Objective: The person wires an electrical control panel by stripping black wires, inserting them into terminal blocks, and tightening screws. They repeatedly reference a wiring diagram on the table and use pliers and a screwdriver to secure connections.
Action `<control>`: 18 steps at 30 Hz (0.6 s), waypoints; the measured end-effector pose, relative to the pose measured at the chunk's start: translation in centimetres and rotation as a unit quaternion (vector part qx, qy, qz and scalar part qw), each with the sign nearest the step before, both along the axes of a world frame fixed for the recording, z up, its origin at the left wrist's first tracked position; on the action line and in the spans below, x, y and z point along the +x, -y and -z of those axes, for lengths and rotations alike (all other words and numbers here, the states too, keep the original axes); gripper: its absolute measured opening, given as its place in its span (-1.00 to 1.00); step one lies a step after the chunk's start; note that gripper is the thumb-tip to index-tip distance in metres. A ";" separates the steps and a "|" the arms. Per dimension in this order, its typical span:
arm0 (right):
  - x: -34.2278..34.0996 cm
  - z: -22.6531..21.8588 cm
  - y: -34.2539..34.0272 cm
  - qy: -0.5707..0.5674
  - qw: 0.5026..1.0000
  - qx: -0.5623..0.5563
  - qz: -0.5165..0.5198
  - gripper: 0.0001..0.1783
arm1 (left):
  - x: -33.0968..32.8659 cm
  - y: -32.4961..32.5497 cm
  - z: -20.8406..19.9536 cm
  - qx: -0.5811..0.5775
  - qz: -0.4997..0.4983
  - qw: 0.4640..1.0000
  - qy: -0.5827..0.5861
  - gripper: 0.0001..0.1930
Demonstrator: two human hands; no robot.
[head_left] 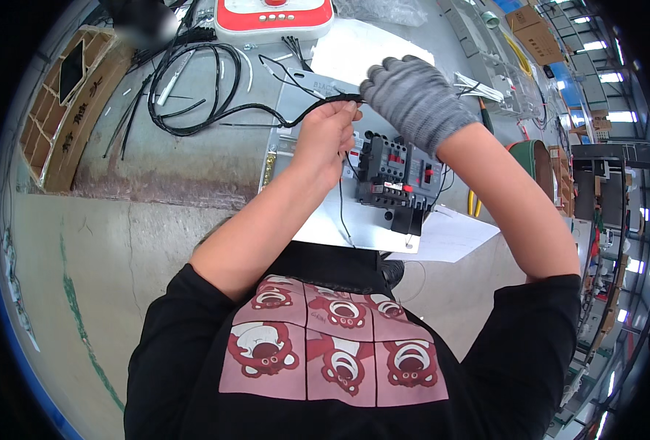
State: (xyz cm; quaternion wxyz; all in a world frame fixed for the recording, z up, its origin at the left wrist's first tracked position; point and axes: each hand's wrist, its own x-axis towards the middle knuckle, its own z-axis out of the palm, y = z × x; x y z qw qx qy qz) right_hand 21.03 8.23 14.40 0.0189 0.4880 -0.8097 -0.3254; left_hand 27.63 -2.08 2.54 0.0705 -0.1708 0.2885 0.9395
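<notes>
A black cable bundle (288,122) runs from a loose coil on the left to my hands. My bare left hand (325,138) pinches it, thumb against fingers. Just to the right, my right hand (411,97) in a grey knitted glove is closed around the bundle's end; its fingertips are partly hidden. Below the hands, black circuit breakers (395,172) with red switches sit on a pale metal plate (325,220). A thin black wire hangs down beside my left wrist over the plate.
A cardboard box (83,110) with compartments and a phone stands at the left. A red and white device (274,20) sits at the back. White paper (453,238) juts past the table's front edge. White cable ties (479,88) and yellow-handled pliers (474,203) lie at the right.
</notes>
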 end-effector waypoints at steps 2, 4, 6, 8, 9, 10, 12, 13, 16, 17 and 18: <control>0.1 -0.7 -1.5 -0.028 0.999 -0.001 0.016 -0.71 | -0.1 0.0 -0.3 -0.007 -0.001 1.000 -0.001 -0.88; -0.2 -1.2 -3.2 -0.036 0.998 -0.015 0.042 -0.70 | 0.1 -0.2 -0.2 -0.014 0.000 1.000 0.002 -0.88; -0.1 -1.6 -3.9 -0.035 0.997 -0.032 0.057 -0.65 | -0.2 -0.3 -0.1 -0.021 0.006 1.000 0.002 -0.88; 0.4 -0.8 -4.8 -0.038 0.995 -0.079 0.051 -0.61 | 0.0 -0.2 -0.2 -0.021 0.004 1.000 0.007 -0.87; 0.3 -0.3 -5.0 -0.045 0.993 -0.092 0.050 -0.57 | 0.2 -0.2 -0.4 -0.022 0.001 1.000 0.011 -0.87; 0.2 -0.2 -5.1 -0.045 0.991 -0.110 0.058 -0.57 | 0.3 -0.3 -0.4 -0.024 0.004 1.000 0.008 -0.86; 0.5 0.2 -4.8 -0.041 0.985 -0.151 0.069 -0.57 | 0.4 -0.1 -0.2 -0.035 0.004 0.999 0.006 -0.85; 0.6 0.4 -5.1 -0.016 0.982 -0.177 0.071 -0.61 | 0.4 0.1 0.4 -0.020 0.015 1.000 0.002 -0.88; 0.8 0.9 -5.5 0.005 0.979 -0.196 0.055 -0.69 | 0.6 -0.2 0.4 -0.016 0.020 1.000 -0.006 -0.88; 1.0 1.0 -5.3 0.018 0.977 -0.209 0.044 -0.70 | 0.7 -0.2 0.5 -0.013 0.020 1.000 -0.011 -0.89; 1.1 1.1 -4.8 0.031 0.974 -0.221 0.033 -0.71 | 0.8 -0.3 0.6 -0.012 0.021 1.000 -0.006 -0.89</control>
